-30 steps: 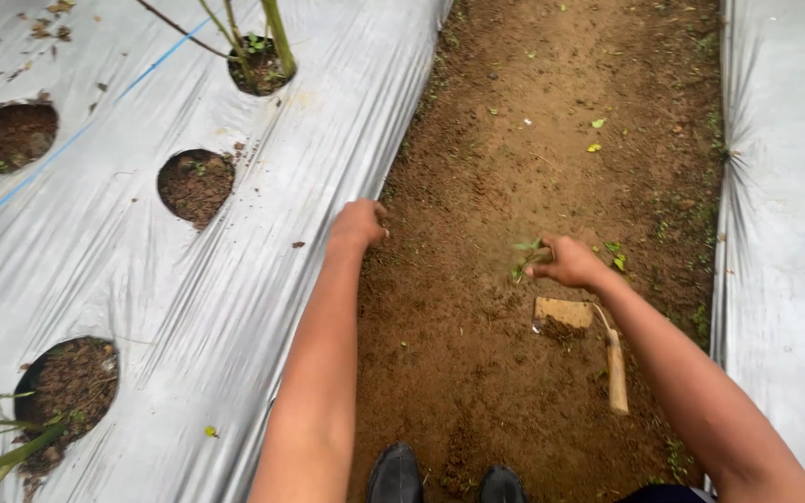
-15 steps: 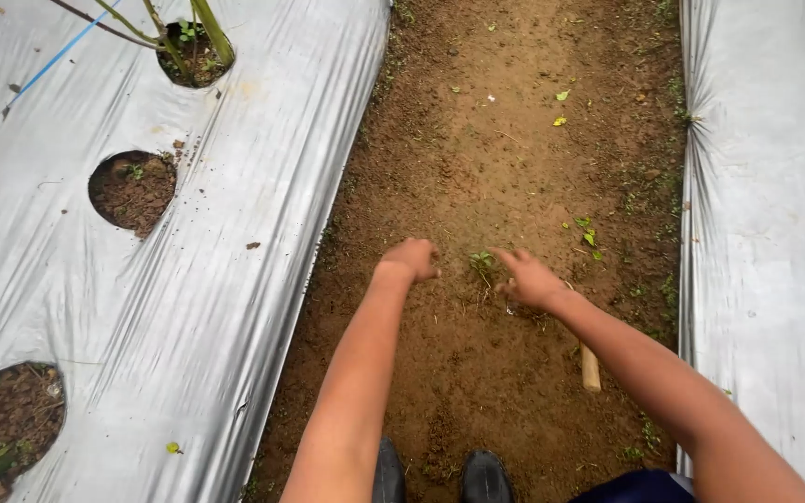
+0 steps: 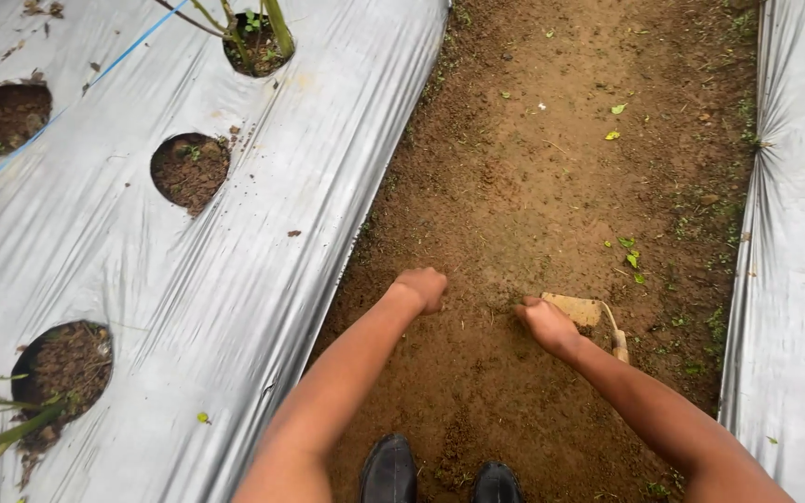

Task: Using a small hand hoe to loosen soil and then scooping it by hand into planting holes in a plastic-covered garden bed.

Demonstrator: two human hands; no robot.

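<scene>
I crouch over a brown soil path point(image 3: 533, 186) between two plastic-covered beds. My left hand point(image 3: 421, 287) is curled into a fist, knuckles down on the dirt near the left sheet's edge. My right hand point(image 3: 547, 324) is also closed, fingers pressed to the soil; I see nothing held in it. Just right of that hand lies a small hand hoe, its flat tan blade point(image 3: 577, 308) touching the hand's side and its wooden handle point(image 3: 619, 343) running back beside my forearm.
Silver plastic mulch point(image 3: 235, 279) covers the left bed, with round planting holes point(image 3: 188, 168) point(image 3: 62, 368) and a green-stemmed plant point(image 3: 258, 37). Another sheet point(image 3: 794, 279) lines the right. Small weeds point(image 3: 631, 256) dot the path. My black boots point(image 3: 388, 470) show at the bottom.
Both hands have drawn back toward me along the path and apart. The right hand now rests beside the hoe blade, which shows again; the view has shifted slightly.
</scene>
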